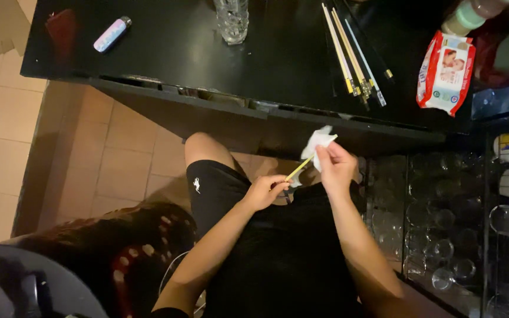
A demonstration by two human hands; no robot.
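Just below the near edge of the black glossy table (207,53), the left hand (264,191) pinches the lower end of a thin yellow chopstick (299,169), fingers closed, steadying it at a slant. The right hand (338,168) closes its fingertips around a crumpled white tissue (318,141) wrapped on the stick's upper end, apparently to wipe it. More long pale chopsticks (351,56) lie on the table above.

The table (178,53) stood at twelve o'clock, in front of the person's lap. On it, a small tube (112,33) lay at eleven o'clock, a glass (231,19) stood near twelve, a bunch of chopsticks (354,56) lay at one o'clock, and a pack of wipes (446,72) lay further right. Below the table edge, the left hand (264,191) and the right hand (337,168) were close together, with one chopstick (299,169) between them. A tissue (318,141) sat on top of the right hand. A rack of glasses (437,224) stood at three o'clock.
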